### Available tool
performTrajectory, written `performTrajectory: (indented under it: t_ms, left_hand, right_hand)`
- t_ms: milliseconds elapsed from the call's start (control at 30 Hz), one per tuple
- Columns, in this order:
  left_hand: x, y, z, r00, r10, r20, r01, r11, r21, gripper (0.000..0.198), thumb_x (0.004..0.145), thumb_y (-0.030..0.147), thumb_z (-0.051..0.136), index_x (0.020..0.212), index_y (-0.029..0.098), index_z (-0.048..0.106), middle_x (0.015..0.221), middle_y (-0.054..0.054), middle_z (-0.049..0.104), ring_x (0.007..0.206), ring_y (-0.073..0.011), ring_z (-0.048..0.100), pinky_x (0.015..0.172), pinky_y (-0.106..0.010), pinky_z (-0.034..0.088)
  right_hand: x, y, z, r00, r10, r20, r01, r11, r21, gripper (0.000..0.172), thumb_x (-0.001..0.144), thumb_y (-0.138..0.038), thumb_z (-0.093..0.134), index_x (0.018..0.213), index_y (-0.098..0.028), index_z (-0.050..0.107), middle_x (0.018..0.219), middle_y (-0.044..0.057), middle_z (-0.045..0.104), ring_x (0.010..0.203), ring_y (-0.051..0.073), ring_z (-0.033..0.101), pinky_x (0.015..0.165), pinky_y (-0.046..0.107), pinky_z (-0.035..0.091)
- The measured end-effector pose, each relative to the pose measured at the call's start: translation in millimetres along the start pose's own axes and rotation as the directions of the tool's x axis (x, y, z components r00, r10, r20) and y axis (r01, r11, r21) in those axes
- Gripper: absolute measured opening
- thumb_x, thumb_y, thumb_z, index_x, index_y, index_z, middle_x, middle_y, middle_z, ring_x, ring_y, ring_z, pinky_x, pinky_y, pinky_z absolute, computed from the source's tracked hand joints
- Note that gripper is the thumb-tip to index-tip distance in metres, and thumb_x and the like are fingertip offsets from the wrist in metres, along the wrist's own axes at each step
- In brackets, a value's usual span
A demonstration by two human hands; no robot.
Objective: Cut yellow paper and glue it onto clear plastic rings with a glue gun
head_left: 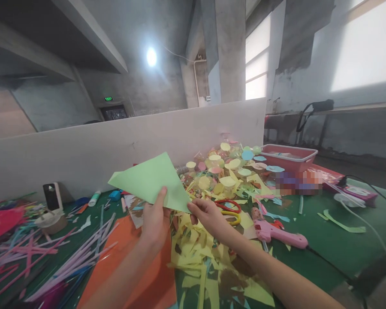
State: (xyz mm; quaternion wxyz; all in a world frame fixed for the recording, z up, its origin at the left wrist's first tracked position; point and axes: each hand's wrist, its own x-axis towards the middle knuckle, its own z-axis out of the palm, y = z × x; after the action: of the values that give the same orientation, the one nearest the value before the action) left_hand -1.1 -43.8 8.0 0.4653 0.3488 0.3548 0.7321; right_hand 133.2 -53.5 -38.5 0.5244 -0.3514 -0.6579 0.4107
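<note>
A light green sheet of paper [151, 180], which looks folded to a pointed shape, is held up between both hands over the table. My left hand [156, 219] grips its lower edge, thumb on the near face and the fingers hidden behind. My right hand [206, 214] pinches the sheet's lower right corner between thumb and fingers. Just beyond my right hand lie scissors with red and yellow handles [232, 212], partly covered by scraps. Beneath my left forearm is a flat orange sheet [131, 266].
Yellow paper scraps [196, 253] cover the middle. A pink glue gun [281, 235] with a cord lies right. Plastic sticks [73, 262] and a cup [52, 221] are left. Paper-topped pieces [227, 165] pile up before the white partition [148, 133], near a pink basket [289, 159].
</note>
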Motion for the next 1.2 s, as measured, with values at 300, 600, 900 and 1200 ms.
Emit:
performTrajectory:
  t_ms: [300,600,900,1200]
  left_hand:
    - [1.4,-1.4,-2.7,1.000,0.016,0.022,-0.017,1.000,0.015,0.014,0.081,0.019,0.068,0.094,0.018,0.070,0.108,-0.007,0.074,0.096,-0.0181,0.069,0.075,-0.024,0.058]
    - [-0.3,-0.5,-2.3,0.999,0.024,0.031,-0.024,1.000,0.017,0.017,0.079,0.021,0.070,0.095,0.019,0.070,0.105,-0.005,0.074,0.092,-0.0177,0.069,0.077,-0.026,0.057]
    - [1.8,-2.8,-5.1,0.998,0.024,0.050,-0.024,1.000,0.005,0.020,0.073,0.024,0.075,0.092,0.018,0.070,0.106,-0.005,0.074,0.086,-0.0162,0.069,0.066,-0.022,0.056]
    - [2.0,-3.5,-5.7,0.999,0.005,0.048,-0.007,0.999,0.038,0.021,0.073,0.026,0.074,0.092,0.020,0.069,0.101,-0.003,0.073,0.084,-0.0145,0.067,0.069,-0.024,0.054]
  right_hand:
    - [-1.3,1.0,0.2,1.000,0.027,0.008,-0.027,1.000,0.003,0.048,0.089,-0.057,0.045,0.057,-0.021,0.048,0.052,-0.003,0.051,0.045,0.010,0.033,0.047,0.024,0.029]
    - [-1.6,-1.4,1.3,0.998,0.061,0.016,-0.061,0.998,0.015,0.047,0.089,-0.056,0.044,0.059,-0.021,0.046,0.052,-0.002,0.051,0.045,0.010,0.033,0.047,0.024,0.028]
    - [-2.6,-4.6,-0.2,0.997,0.071,0.043,-0.069,0.997,-0.032,0.048,0.090,-0.055,0.041,0.058,-0.020,0.047,0.053,-0.002,0.050,0.046,0.010,0.033,0.047,0.024,0.028]
    - [1.2,2.4,0.6,0.999,0.040,-0.009,-0.040,0.999,-0.021,0.047,0.089,-0.058,0.043,0.059,-0.022,0.044,0.053,-0.002,0.051,0.048,0.011,0.038,0.051,0.025,0.034]
